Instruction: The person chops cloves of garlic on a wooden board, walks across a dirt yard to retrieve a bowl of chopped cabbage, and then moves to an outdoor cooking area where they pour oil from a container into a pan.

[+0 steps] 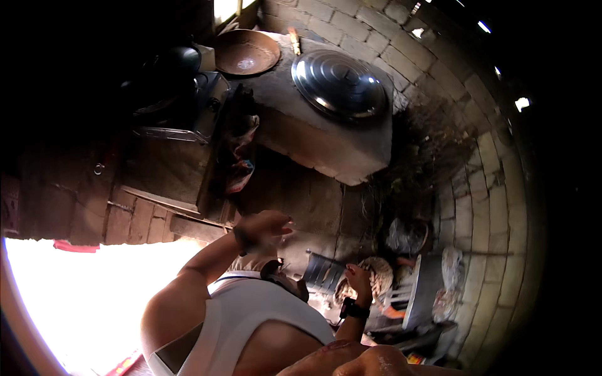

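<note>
My left hand (268, 224) hangs in the air in front of me, fingers loosely stretched and apart, with nothing visible in it. A dark band circles that wrist. My right hand (359, 280) is lower and to the right, its fingers slightly bent and no object visible in them. In the picture it overlaps a round woven basket (380, 276); I cannot tell whether they touch. Left of it stands a small dark slatted chair (322, 273). A dark strapped device (352, 309) sits on my right wrist.
Ahead is a masonry stove (326, 144) with a shiny domed lid (338, 84) and a brown shallow pan (248, 53). A portable gas cooker (210, 106) stands left on a wooden cabinet (163, 169). Dry brush (433, 144) lines the brick wall (495, 188). Bright light enters lower left.
</note>
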Available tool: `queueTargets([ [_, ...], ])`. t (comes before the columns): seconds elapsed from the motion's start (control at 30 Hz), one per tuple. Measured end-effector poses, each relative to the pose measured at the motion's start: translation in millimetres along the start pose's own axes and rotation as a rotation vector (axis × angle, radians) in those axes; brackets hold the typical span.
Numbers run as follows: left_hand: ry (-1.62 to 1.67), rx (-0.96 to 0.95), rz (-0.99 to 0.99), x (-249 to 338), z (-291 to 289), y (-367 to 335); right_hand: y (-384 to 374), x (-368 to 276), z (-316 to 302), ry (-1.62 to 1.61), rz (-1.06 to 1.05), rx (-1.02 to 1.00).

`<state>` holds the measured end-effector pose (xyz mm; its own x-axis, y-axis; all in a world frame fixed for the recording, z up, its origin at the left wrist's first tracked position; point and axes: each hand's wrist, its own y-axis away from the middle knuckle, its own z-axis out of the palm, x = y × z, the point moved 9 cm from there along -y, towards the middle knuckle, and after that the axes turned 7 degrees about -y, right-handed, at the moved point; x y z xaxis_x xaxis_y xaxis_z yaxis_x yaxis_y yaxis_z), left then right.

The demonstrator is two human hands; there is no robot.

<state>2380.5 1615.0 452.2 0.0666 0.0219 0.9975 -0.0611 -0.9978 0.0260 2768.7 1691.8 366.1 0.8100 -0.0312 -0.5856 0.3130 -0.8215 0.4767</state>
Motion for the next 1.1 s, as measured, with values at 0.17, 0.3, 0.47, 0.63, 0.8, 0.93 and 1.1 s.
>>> queueTargets([
  [0.17,-1.003,-0.223,-0.343,-51,-36,-59,-119,-118,-35,0.021,-0.130,-0.195],
  [0.3,-0.953,-0.030,-0.322,-55,-83,-115,-193,-173,-44,-0.155,-0.180,-0.376],
  [0.47,-0.950,0.031,-0.392,-49,-129,-154,-280,-263,-51,0.130,-0.318,-0.429],
  [0.63,-0.837,0.245,-0.513,-49,-168,-145,-342,-370,-26,-0.159,-0.440,-0.538],
  [0.8,-0.701,0.541,-0.662,-71,-187,-86,-393,-465,29,-0.103,-0.675,-0.629],
  [0.93,-0.602,0.911,-0.898,-99,-162,0,-389,-553,114,0.045,-0.997,-0.747],
  [1.1,-0.309,1.225,-1.147,-112,-94,37,-379,-578,237,0.348,-1.325,-0.901],
])
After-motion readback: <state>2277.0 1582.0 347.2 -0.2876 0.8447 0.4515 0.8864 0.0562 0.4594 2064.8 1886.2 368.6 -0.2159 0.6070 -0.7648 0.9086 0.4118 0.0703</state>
